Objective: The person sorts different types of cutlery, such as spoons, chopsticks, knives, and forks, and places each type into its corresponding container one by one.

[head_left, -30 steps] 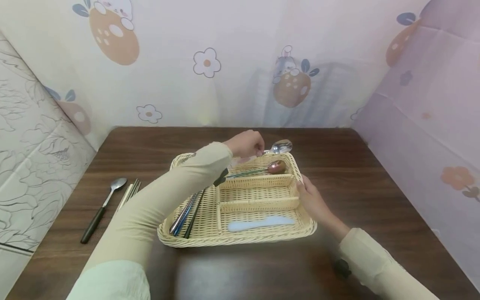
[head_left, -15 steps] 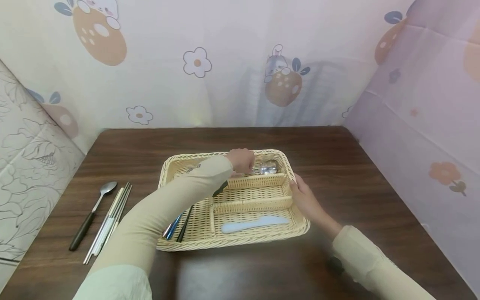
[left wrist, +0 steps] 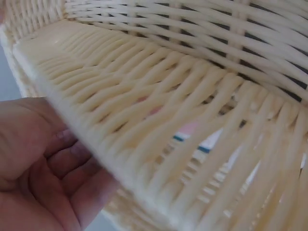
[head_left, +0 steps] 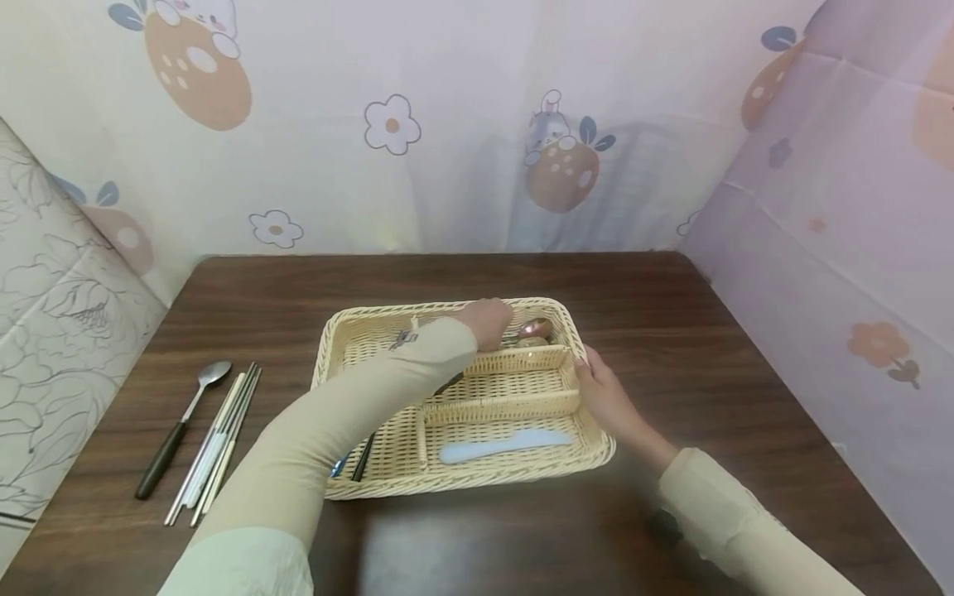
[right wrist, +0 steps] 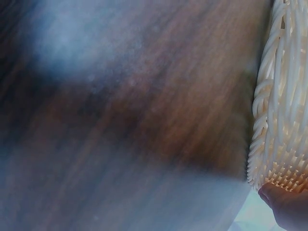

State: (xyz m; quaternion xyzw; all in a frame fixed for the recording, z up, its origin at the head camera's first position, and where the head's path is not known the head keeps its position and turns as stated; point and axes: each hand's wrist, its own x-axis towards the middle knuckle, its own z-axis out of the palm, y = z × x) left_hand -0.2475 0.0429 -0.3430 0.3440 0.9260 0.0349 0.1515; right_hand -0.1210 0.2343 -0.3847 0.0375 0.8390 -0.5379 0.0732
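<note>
A cream woven cutlery basket (head_left: 477, 484) with several compartments stands at the middle of the table. My left hand (head_left: 488, 321) reaches into its rear compartment, beside the spoons (head_left: 532, 333). In the left wrist view the fingers of my left hand (left wrist: 53, 168) are bent beside a woven divider (left wrist: 115, 106). The divider hides the fingertips, so whether they hold a spoon handle cannot be seen. With my right hand (head_left: 607, 397) I grip the basket's right rim; in the right wrist view part of that hand (right wrist: 291, 207) shows at the basket's corner.
In the front compartment lies a pale blue plastic knife (head_left: 507, 445). Dark chopsticks (head_left: 363, 459) lie in the left compartment, partly behind my left sleeve. On the table at left are a black-handled spoon (head_left: 170, 451) and several chopsticks (head_left: 216, 447). Patterned curtains (head_left: 447, 165) enclose the table.
My left hand has brought a silver spoon from above the rear rim down into the rear compartment, then shifted slightly right. The spoon heads now overlap. My right hand keeps its hold on the rim.
</note>
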